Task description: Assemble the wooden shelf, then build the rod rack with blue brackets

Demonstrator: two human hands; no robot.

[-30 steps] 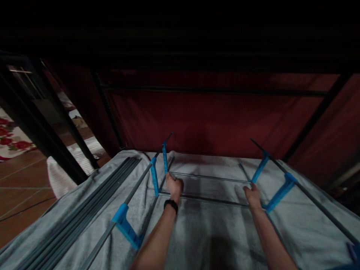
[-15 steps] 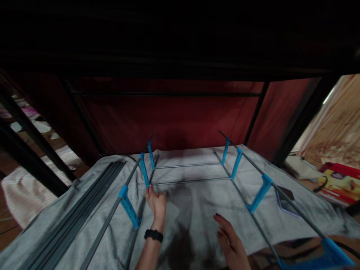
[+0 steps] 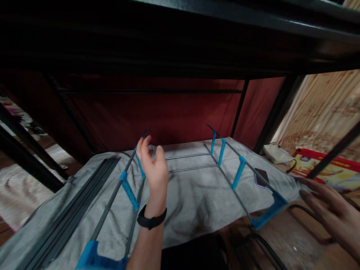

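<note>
Bed [image 3: 197, 210] carries the rod frame [image 3: 194, 168], lying mid-sheet toward the far edge. Both hands have let go of it: left hand [image 3: 153, 172] lifted above the left rail, fingers apart, empty; right hand [image 3: 332, 206] swung off the right edge, fingers spread. Frame now free.

Two hands [image 3: 153, 168], seven blue connectors [image 3: 238, 172], one wristband [image 3: 151, 221]

grey cloth [image 3: 194, 202] | spare rods [image 3: 70, 210] left | red panel [image 3: 168, 116] behind | phone [image 3: 261, 177] right

Grey rods [image 3: 194, 168] joined by bright blue connectors [image 3: 238, 172] on a grey cloth [image 3: 194, 210]; dark red backdrop [image 3: 168, 116]; black wristband [image 3: 151, 221].
</note>
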